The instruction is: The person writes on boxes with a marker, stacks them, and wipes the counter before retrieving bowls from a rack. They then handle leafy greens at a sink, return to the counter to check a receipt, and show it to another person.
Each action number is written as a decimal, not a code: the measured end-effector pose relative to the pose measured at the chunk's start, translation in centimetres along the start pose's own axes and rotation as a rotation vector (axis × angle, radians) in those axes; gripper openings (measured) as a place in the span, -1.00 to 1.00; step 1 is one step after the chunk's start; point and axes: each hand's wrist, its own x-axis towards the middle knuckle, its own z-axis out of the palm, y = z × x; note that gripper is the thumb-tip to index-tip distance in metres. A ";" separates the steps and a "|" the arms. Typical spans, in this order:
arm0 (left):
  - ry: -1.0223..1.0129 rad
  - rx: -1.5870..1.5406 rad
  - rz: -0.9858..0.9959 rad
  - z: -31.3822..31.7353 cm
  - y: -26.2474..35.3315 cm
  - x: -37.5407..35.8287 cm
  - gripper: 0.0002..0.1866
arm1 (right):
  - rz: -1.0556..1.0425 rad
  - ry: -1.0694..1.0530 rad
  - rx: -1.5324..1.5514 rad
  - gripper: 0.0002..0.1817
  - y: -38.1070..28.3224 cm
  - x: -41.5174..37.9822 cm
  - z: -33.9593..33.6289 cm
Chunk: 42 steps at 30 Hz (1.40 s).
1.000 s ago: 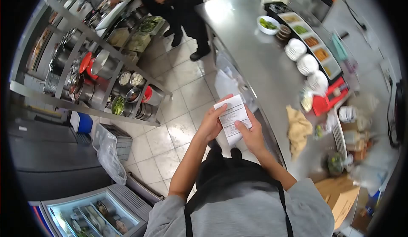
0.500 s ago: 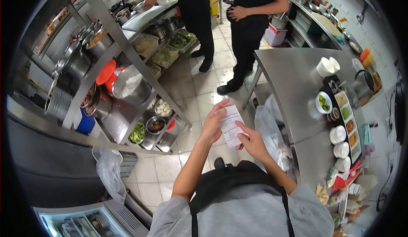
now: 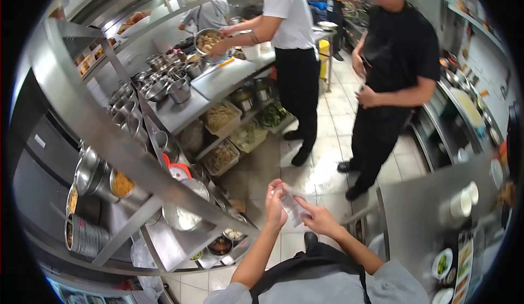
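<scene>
A white printed receipt (image 3: 292,208) is held up in front of my body, tilted and blurred so its print cannot be read. My left hand (image 3: 275,206) is closed on its upper left side. At the right edge, my right hand (image 3: 321,219) pinches the same paper, with a finger lying toward its face. Below both hands are my black apron and grey shirt sleeves.
Left stands a metal shelf (image 3: 155,186) with pots and food bowls. Two people stand ahead, one in black (image 3: 396,58), another in white (image 3: 293,15) handling a bowl of food (image 3: 207,42). At right is a steel table (image 3: 417,216) with white cups (image 3: 461,203).
My view has tilted up and swung, bringing the people's upper bodies and the back counter into sight. Both hands still hold the receipt, now lower in view.
</scene>
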 end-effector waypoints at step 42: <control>1.285 0.521 0.708 -26.9 16.5 44.4 -0.76 | -1.149 0.364 0.311 -0.41 -55.0 113.0 -23.7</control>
